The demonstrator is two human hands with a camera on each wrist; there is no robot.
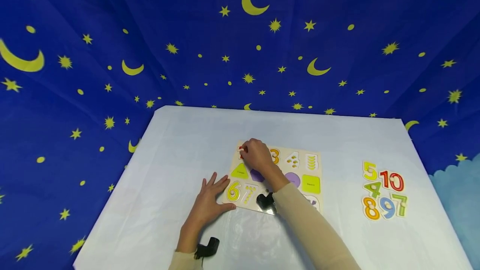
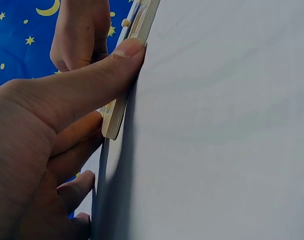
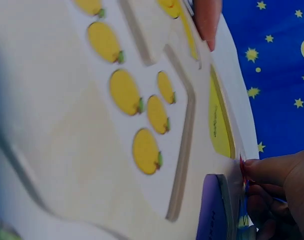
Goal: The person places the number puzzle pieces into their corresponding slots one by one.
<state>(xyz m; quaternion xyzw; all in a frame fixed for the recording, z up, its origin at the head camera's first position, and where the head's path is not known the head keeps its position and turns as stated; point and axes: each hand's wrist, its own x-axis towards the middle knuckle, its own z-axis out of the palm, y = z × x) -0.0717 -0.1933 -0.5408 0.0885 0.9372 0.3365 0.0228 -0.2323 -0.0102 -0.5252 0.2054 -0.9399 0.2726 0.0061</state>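
A wooden peg puzzle board (image 1: 283, 152) lies on the white table. My right hand (image 1: 244, 150) is over its far left corner and pinches a small red piece (image 1: 241, 151); the right wrist view shows the red piece (image 3: 241, 162) at the fingertips (image 3: 271, 170), beside a purple piece (image 3: 214, 215) and a yellow triangle (image 3: 219, 122). My left hand (image 1: 219, 186) lies flat on the table with fingers spread, touching the board's near left corner. In the left wrist view the thumb (image 2: 92, 75) presses against the board's edge (image 2: 117, 117).
Several loose number pieces lie in a group at the right of the table, among them a yellow 5 (image 1: 369, 171) and a red 10 (image 1: 391, 180). A blue star-and-moon cloth (image 1: 240, 45) hangs behind and around the table. A recess printed with yellow fruits (image 3: 142, 105) is open.
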